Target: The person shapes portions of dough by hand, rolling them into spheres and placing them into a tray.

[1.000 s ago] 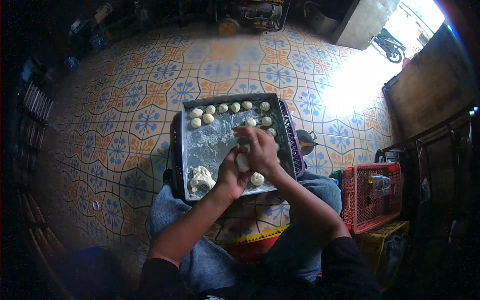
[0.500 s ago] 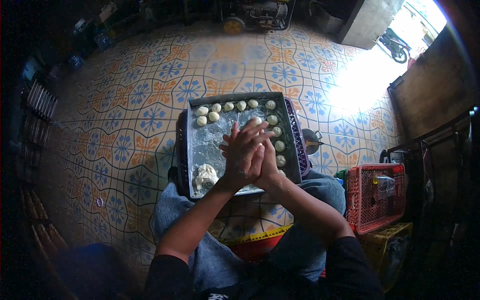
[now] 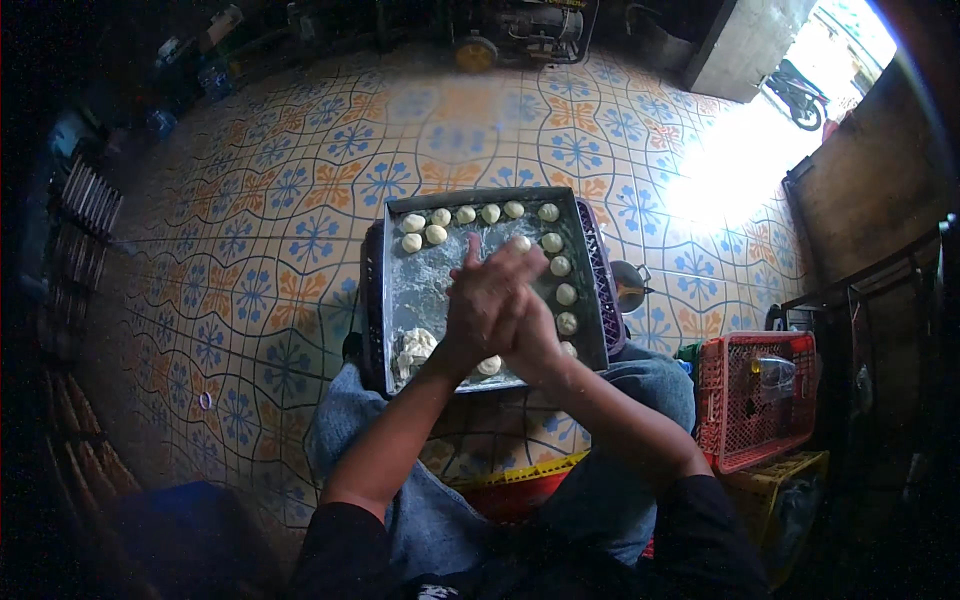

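Observation:
My left hand lies over my right hand, palms pressed together above a shallow metal tray. The fingers are blurred by motion, and whatever lies between the palms is hidden. Small round dough balls line the tray's far side and run down its right side, with a few more at the far left corner. One dough ball sits at the near edge below my wrists. A rough, uneven dough lump rests in the near left corner. White flour dusts the tray's bottom.
The tray stands on a dark purple plastic crate between my knees. A pan is on the tiled floor to its right. Nearby, a red crate holding a clear plastic item is stacked on a yellow crate. A machine with a yellow wheel stands far ahead.
My hands have shifted against each other, the fingers now more blurred and drawn together. The dough ball at the near edge shows more clearly. The whole view has moved slightly.

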### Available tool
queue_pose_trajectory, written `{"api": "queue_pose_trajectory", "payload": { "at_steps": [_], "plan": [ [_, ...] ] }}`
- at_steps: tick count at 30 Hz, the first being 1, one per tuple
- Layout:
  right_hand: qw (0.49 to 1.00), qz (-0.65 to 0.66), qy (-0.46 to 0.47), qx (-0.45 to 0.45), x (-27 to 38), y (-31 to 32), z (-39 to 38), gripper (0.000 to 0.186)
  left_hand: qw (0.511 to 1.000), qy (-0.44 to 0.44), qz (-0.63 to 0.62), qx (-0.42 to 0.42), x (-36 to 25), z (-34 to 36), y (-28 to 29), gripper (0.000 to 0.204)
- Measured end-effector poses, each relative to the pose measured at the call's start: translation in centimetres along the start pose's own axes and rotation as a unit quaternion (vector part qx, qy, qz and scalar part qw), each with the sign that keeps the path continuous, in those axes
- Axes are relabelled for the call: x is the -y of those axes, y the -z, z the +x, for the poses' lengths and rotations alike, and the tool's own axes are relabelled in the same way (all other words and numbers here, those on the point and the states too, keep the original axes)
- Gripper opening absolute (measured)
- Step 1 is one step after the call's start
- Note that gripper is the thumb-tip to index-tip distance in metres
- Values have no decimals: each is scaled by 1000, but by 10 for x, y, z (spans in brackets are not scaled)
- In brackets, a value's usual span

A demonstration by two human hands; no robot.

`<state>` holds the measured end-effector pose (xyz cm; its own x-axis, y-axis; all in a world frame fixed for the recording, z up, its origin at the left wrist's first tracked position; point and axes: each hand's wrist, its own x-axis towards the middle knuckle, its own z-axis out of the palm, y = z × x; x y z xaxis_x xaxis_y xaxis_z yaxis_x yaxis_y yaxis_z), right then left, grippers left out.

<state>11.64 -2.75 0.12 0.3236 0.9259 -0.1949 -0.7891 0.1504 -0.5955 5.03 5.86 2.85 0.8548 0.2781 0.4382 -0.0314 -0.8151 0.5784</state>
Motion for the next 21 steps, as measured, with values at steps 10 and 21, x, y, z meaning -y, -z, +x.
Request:
{"api": "queue_pose_trajectory", "payload": {
  "at_steps": [10, 21],
  "plan": [
    [982, -136, 67, -110, 24, -30, -5, 54, 976, 79, -92, -180, -18, 14, -7, 62],
    [625, -695, 334, 119, 38, -6, 16, 38, 566, 275, -769, -112, -10, -7, -27, 75]
  ]
}}
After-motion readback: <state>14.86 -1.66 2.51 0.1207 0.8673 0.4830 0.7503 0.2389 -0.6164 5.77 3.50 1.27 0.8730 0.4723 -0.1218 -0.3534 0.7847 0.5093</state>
